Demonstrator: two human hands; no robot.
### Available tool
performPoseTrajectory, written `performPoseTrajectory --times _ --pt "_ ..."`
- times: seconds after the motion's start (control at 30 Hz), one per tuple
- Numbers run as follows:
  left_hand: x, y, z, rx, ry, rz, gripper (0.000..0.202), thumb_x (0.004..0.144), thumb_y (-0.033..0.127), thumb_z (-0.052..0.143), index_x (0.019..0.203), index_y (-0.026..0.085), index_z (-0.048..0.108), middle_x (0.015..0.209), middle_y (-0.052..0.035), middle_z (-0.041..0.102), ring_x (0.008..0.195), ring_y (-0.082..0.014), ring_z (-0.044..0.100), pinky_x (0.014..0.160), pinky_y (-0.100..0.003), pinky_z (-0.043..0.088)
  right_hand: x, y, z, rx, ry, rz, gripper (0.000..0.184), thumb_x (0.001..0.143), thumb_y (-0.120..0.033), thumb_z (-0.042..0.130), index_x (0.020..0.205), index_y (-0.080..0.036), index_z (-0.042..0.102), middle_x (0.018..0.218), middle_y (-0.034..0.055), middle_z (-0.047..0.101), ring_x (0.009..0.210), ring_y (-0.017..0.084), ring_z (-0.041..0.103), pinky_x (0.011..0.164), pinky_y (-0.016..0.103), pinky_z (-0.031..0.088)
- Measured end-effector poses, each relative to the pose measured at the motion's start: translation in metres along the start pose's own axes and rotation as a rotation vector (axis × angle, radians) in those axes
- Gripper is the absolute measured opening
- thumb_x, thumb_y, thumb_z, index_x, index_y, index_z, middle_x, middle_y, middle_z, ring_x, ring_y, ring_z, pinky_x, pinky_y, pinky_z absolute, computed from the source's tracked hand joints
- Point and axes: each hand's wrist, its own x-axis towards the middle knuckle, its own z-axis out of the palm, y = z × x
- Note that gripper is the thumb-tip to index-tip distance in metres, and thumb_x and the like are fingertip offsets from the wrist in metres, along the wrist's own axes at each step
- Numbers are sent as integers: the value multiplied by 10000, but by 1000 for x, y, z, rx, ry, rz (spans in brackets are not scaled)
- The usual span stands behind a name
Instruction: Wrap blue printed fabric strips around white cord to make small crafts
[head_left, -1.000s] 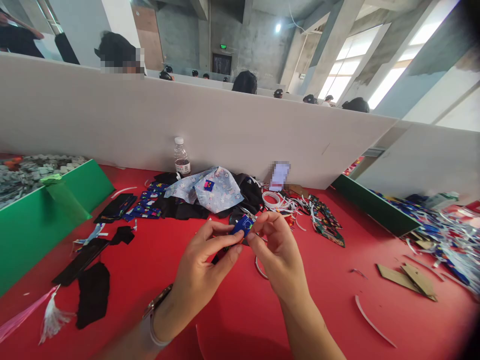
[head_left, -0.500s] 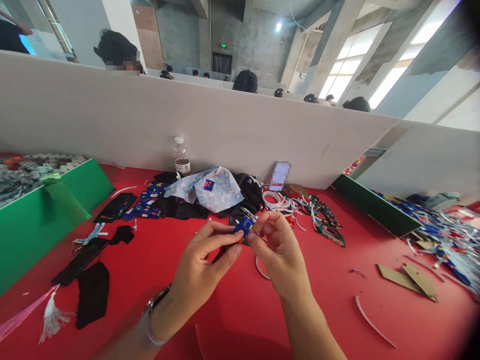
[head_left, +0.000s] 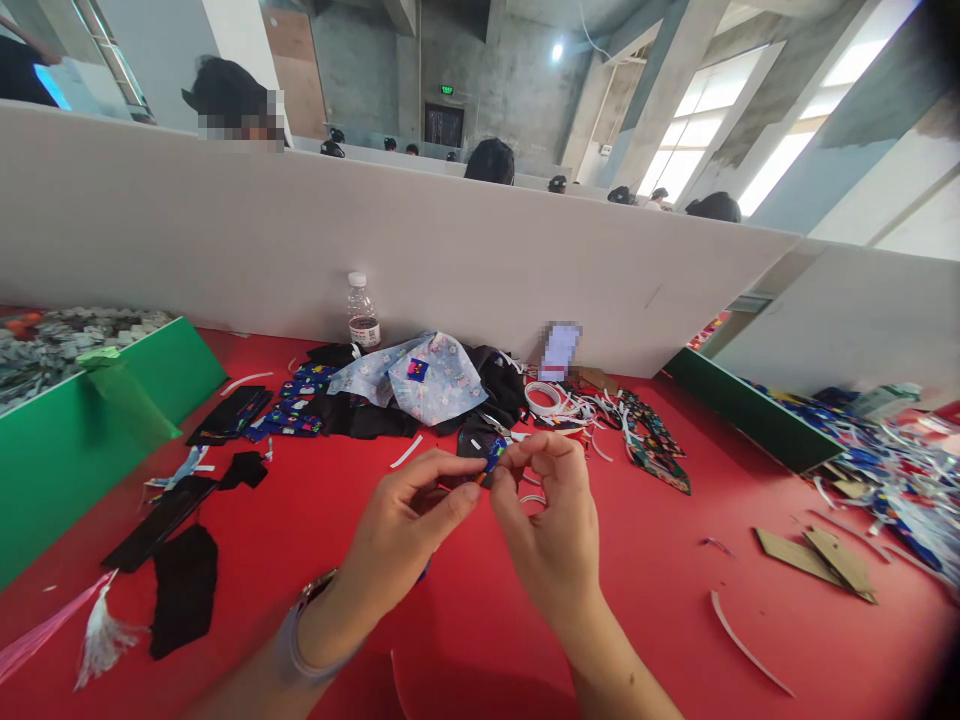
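Both my hands meet above the red table near the middle of the view. My left hand and my right hand pinch a small blue patterned fabric piece between their fingertips. Only a sliver of the piece shows between the fingers. A watch sits on my left wrist. Just behind the hands lies a heap of black and light blue printed cloth with white strips beside it.
A water bottle stands against the white partition. Green bin walls flank the left and the right side. Black fabric scraps, a tassel, cardboard pieces and white strips lie around. People sit beyond the partition.
My hands have dropped slightly and closed tighter round the blue piece, so less of it shows. A white strip now lies uncovered on the table left of my hands.
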Motion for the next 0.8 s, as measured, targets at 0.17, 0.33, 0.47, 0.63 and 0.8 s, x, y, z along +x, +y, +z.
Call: performPoseTrajectory --times 0.17,0.33,0.47,0.63,0.8 --pt "2 0 3 -203 -17 -162 271 766 324 675 1014 214 681 738 -12 678 659 -113 596 610 -206 484 0 9 3 -145 79 -85 234 742 -118 545 892 -251 426 809 -2 560 759 170 545 622 287 421" --pt "3 6 4 -376 -22 -229 236 749 318 693 944 186 676 672 -8 670 598 -105 601 541 -181 459 3 13 2 -186 67 -97 211 748 -127 550 870 -249 428 783 -10 558 748 171 529 652 302 419" --pt "3 7 2 -427 -25 -243 214 771 330 674 931 188 660 667 -6 674 575 -102 607 492 -167 437 4 12 0 -199 52 -74 196 759 -133 535 863 -247 415 786 -3 545 743 168 506 640 294 411" --pt "5 4 -1 -490 -19 -280 205 796 339 648 938 193 636 688 -1 687 578 -92 610 486 -149 435 7 10 -4 -154 19 -33 167 774 -148 515 852 -241 400 785 1 521 720 153 488 586 259 410" --pt "6 7 -1 -525 24 -307 215 787 330 653 929 173 618 705 -11 687 584 -100 626 535 -165 485 13 7 -8 -156 -8 -5 140 768 -157 509 848 -230 421 775 -15 530 692 130 491 569 226 411"
